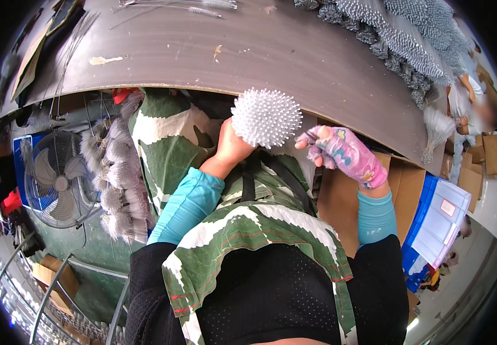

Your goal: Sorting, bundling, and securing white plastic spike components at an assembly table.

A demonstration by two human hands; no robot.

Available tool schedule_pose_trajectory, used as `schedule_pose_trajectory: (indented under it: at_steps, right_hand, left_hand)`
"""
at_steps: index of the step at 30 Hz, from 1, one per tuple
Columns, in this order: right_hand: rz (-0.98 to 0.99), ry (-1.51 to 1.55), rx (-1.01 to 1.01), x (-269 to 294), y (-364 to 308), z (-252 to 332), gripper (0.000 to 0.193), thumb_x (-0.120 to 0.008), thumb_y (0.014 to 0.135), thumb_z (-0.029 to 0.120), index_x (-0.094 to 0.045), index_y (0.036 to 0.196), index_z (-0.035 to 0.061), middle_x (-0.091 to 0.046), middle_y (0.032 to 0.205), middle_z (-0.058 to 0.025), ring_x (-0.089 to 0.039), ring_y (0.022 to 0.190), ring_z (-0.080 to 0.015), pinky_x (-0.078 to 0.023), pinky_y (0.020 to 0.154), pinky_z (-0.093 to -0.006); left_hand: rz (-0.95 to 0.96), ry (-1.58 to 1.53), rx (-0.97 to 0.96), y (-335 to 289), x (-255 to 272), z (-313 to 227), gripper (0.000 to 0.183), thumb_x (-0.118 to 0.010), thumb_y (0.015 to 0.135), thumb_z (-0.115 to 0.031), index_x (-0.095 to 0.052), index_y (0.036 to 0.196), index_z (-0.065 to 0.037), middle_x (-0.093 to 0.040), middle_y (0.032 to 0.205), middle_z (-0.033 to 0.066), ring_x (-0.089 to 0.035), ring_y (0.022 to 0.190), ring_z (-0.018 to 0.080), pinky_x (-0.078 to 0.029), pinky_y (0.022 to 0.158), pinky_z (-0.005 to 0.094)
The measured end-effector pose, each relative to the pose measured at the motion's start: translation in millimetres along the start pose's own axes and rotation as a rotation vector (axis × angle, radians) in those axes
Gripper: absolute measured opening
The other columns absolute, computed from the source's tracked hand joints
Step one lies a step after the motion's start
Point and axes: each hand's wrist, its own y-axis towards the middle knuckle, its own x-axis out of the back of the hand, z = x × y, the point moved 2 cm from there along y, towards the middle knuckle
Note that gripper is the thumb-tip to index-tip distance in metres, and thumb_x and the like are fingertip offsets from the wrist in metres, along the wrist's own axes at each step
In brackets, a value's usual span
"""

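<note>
My bare left hand point(233, 144) is closed around a bundle of thin brushes point(267, 118), whose many pale tips fan out into a dome facing up. The bundle is over the table's near edge, and its lower part is hidden behind the hand. To the right of the bundle is my right hand point(337, 152), in a pink flowered glove with bare fingertips. Its fingers are curled in toward the thumb, apart from the bundle. A small dark bit shows at the fingertips, too small to name.
The brown table point(173, 52) spans the far side. Grey brush bundles point(398, 40) are heaped at its far right; a few loose brushes point(205, 11) lie at the back. A fan point(61, 183) and hanging brush bundles point(116, 172) are left. A cardboard box point(340, 201) and blue-white bin point(439, 215) stand right.
</note>
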Motion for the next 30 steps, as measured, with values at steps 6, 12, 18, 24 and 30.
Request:
schedule_pose_trajectory:
  at_steps: [6, 12, 18, 24, 30]
  right_hand:
    - [0.004, -0.021, -0.004, -10.1, 1.0, 7.3, 0.037, -0.049, 0.092, 0.034, -0.063, 0.099, 0.0007, -0.051, 0.066, 0.0052, -0.047, 0.060, -0.0012, -0.034, 0.052, -0.0148]
    - [0.062, 0.008, -0.031, -8.9, 4.6, 3.8, 0.031, -0.048, 0.094, 0.024, -0.063, 0.098, -0.0025, -0.064, 0.087, -0.0035, -0.049, 0.061, -0.0063, -0.043, 0.058, -0.0205]
    - [0.072, 0.005, -0.053, -9.0, 4.0, 4.6, 0.033, -0.048, 0.094, 0.026, -0.063, 0.097, -0.0028, -0.063, 0.084, -0.0046, -0.050, 0.059, -0.0066, -0.041, 0.056, -0.0202]
    - [0.281, 0.261, 0.220, -15.3, -19.5, 17.1, 0.050, -0.064, 0.081, 0.043, -0.063, 0.098, -0.0042, -0.062, 0.076, -0.0068, -0.047, 0.052, -0.0068, -0.039, 0.047, -0.0214]
    - [1.577, 0.107, 0.727, -58.3, -85.0, 90.7, 0.015, -0.067, 0.077, 0.018, -0.061, 0.085, 0.0053, -0.061, 0.069, -0.0021, -0.058, 0.051, -0.0188, -0.042, 0.041, -0.0266]
  left_hand:
    - [0.009, 0.025, 0.016, -0.7, 1.0, 2.7, 0.025, -0.068, 0.071, -0.012, -0.066, 0.095, -0.005, -0.067, 0.090, 0.0116, -0.065, 0.084, 0.0256, -0.050, 0.074, 0.0323]
    - [0.017, -0.023, 0.039, -3.0, -0.4, 3.9, 0.028, -0.068, 0.072, -0.012, -0.065, 0.098, -0.004, -0.067, 0.094, 0.0111, -0.065, 0.088, 0.0249, -0.050, 0.077, 0.0320]
    - [0.050, -0.065, 0.066, -1.6, -2.0, 5.2, 0.034, -0.070, 0.071, -0.013, -0.063, 0.103, -0.004, -0.065, 0.102, 0.0105, -0.062, 0.095, 0.0232, -0.048, 0.083, 0.0312]
    - [0.105, -0.065, 0.018, 8.3, 1.1, -7.9, 0.034, -0.068, 0.075, -0.015, -0.062, 0.107, -0.005, -0.064, 0.105, 0.0099, -0.061, 0.099, 0.0228, -0.046, 0.087, 0.0314]
    - [0.064, -0.005, -0.073, 7.1, -3.1, -7.0, 0.030, -0.065, 0.077, -0.016, -0.062, 0.104, -0.004, -0.064, 0.102, 0.0103, -0.060, 0.098, 0.0247, -0.045, 0.088, 0.0320]
